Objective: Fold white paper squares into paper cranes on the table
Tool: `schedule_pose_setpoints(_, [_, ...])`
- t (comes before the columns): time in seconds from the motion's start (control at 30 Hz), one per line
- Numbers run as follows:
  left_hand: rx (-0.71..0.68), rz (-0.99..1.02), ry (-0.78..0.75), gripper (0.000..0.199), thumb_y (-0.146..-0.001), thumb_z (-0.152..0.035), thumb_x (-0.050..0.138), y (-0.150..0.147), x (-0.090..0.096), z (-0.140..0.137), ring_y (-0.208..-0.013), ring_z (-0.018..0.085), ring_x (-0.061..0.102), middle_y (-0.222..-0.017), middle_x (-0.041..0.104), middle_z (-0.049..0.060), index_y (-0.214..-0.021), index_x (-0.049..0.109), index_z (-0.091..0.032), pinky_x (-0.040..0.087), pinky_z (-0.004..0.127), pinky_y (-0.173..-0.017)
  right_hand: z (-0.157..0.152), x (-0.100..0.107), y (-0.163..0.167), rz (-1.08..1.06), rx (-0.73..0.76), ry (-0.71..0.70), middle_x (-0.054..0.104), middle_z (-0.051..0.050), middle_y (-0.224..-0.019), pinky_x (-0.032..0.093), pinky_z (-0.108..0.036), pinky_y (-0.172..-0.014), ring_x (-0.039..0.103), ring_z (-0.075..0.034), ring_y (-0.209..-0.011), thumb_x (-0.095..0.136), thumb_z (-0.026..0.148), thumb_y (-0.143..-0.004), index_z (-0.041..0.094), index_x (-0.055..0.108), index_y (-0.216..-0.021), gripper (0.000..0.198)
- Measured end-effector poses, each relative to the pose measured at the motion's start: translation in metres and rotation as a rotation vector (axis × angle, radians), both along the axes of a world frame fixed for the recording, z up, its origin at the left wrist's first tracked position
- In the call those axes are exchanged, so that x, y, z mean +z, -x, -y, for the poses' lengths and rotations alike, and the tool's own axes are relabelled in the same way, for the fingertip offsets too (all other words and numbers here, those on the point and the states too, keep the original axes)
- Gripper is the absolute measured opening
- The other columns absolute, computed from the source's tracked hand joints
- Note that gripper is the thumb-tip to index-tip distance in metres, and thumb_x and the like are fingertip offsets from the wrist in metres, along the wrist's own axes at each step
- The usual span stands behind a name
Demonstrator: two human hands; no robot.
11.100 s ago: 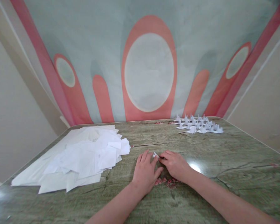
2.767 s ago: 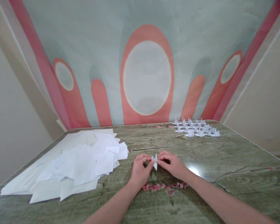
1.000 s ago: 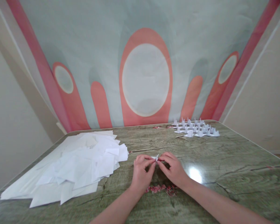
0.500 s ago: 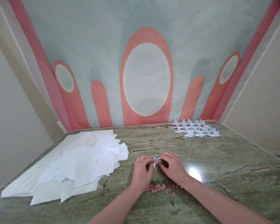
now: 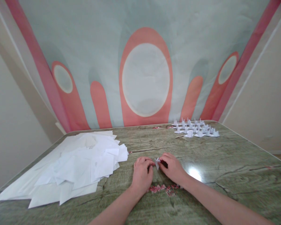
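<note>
A small folded white paper crane (image 5: 157,163) is held just above the table, near the middle. The thumb and fingertips of my right hand (image 5: 172,168) pinch it from the right side. My left hand (image 5: 142,173) is on the other side, its index fingertip at the paper's left edge. The left thumb is apart from the paper and from the index finger, so that hand is open. The crane's finer folds are too small to make out.
A wide heap of loose white paper sheets (image 5: 84,162) covers the table's left side. Several finished white paper cranes (image 5: 189,133) stand in rows at the back right. The wood-patterned table (image 5: 236,175) meets a painted backdrop (image 5: 145,118) at its far edge.
My left thumb has drawn away from the paper, leaving the index finger by it. The crane has turned in my right fingers and now points downward. The view has shifted slightly.
</note>
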State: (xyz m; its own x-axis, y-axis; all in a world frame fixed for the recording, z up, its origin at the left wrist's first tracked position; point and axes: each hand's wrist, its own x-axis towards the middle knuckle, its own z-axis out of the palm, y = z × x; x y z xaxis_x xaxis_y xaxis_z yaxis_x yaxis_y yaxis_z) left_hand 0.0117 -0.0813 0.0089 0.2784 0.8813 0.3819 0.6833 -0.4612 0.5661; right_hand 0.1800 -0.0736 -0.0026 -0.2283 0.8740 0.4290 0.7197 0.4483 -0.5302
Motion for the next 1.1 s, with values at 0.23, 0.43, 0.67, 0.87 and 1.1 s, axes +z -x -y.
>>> schedule_pose_setpoints(0.23, [0.003,0.040,-0.024,0.030,-0.069,-0.001,0.044,0.001,-0.001,-0.002,-0.093,0.022,0.051,-0.090,0.059,0.004,-0.082,0.062,-0.022,0.039,0.038,-0.084,-0.006,-0.005,0.001,0.037,-0.023,0.008,0.054,-0.001,-0.069,0.037,-0.029,-0.065,0.049,-0.017,-0.071,0.057,0.019,-0.076,0.020,0.058,-0.068,0.008])
schedule_pose_setpoints(0.43, [0.013,0.149,-0.054,0.033,-0.060,0.005,0.040,0.003,-0.003,-0.005,-0.090,0.020,0.051,-0.087,0.058,0.003,-0.075,0.056,-0.020,0.039,0.037,-0.085,0.001,0.003,-0.004,0.032,-0.030,0.016,0.056,-0.002,-0.075,0.039,-0.029,-0.068,0.050,-0.018,-0.075,0.061,0.021,-0.072,0.020,0.058,-0.078,0.007])
schedule_pose_setpoints(0.67, [0.013,0.207,-0.045,0.033,-0.057,0.004,0.038,0.005,-0.007,-0.008,-0.089,0.019,0.051,-0.085,0.057,0.003,-0.074,0.052,-0.019,0.038,0.037,-0.085,0.004,0.006,-0.007,0.010,-0.033,0.022,0.056,-0.002,-0.077,0.039,-0.029,-0.069,0.051,-0.017,-0.076,0.059,0.021,-0.073,0.020,0.058,-0.081,0.008])
schedule_pose_setpoints(0.87, [0.016,0.193,-0.050,0.032,-0.057,0.003,0.038,0.006,-0.007,-0.009,-0.089,0.019,0.051,-0.084,0.057,0.003,-0.074,0.053,-0.019,0.039,0.037,-0.084,-0.002,-0.002,-0.003,0.024,-0.066,-0.004,0.054,0.000,-0.068,0.037,-0.027,-0.065,0.049,-0.015,-0.069,0.055,0.016,-0.074,0.019,0.055,-0.066,0.009])
schedule_pose_setpoints(1.1, [-0.020,0.155,-0.044,0.024,-0.060,-0.002,0.041,0.009,-0.006,-0.014,-0.090,0.021,0.052,-0.086,0.059,0.004,-0.073,0.053,-0.019,0.039,0.039,-0.085,-0.027,0.015,-0.039,0.059,-0.260,-0.064,0.056,0.000,-0.067,0.037,-0.024,-0.065,0.051,-0.014,-0.069,0.055,0.018,-0.074,0.018,0.057,-0.064,0.010])
